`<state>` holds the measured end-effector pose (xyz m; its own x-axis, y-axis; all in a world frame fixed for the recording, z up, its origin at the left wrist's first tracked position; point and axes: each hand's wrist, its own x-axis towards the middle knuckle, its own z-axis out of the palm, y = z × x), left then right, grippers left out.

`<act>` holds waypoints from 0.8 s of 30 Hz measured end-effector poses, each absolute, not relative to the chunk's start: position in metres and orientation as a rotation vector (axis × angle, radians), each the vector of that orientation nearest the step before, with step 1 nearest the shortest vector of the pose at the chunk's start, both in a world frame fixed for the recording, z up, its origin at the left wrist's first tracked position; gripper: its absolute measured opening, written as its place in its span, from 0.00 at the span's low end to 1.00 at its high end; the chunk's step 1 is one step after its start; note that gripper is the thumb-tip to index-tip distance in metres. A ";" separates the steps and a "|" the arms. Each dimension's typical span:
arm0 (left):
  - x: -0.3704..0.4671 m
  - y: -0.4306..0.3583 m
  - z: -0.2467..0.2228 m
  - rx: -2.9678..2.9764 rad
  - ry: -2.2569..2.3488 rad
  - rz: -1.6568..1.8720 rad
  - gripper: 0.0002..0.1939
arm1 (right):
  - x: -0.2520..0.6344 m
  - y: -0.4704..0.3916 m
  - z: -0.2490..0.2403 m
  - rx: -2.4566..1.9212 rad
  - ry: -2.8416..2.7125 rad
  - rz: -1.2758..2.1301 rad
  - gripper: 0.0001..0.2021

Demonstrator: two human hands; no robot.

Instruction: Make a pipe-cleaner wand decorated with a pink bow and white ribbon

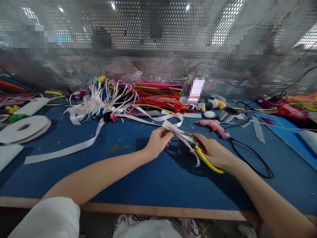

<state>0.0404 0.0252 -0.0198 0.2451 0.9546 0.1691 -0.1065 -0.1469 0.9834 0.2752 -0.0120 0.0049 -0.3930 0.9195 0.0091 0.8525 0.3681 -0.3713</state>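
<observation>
My left hand [158, 142] pinches a white ribbon [168, 125] between thumb and fingers above the middle of the blue table. Yellow-handled scissors [210, 162] are gripped in my right hand [213, 151], their blades pointing left along the ribbon near my left fingertips. A narrow end of the ribbon curls down below the blades. Whether the blades are closed on the ribbon is hard to make out. Another length of white ribbon [66, 150] trails across the table at left, from a bundle of ribbons and small colourful flowers [109, 96].
A pink glue gun [215, 126] with a black cable lies to the right, near a spool of wire [228, 114] and clear glue sticks [258, 129]. Colourful pipe cleaners [158, 96] are piled at the back. A large white ribbon roll [24, 129] lies at left. Perforated metal [158, 43] stands behind.
</observation>
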 end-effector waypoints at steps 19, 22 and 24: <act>0.040 0.026 -0.021 1.362 0.880 1.236 0.12 | 0.272 -0.015 0.007 -1.560 -2.438 0.431 0.30; 0.041 0.026 -0.021 1.365 0.872 1.224 0.13 | 0.271 -0.015 0.007 -1.587 -2.426 0.428 0.31; 0.041 0.025 -0.020 1.359 0.871 1.225 0.13 | 0.270 -0.015 0.008 -1.599 -2.419 0.438 0.31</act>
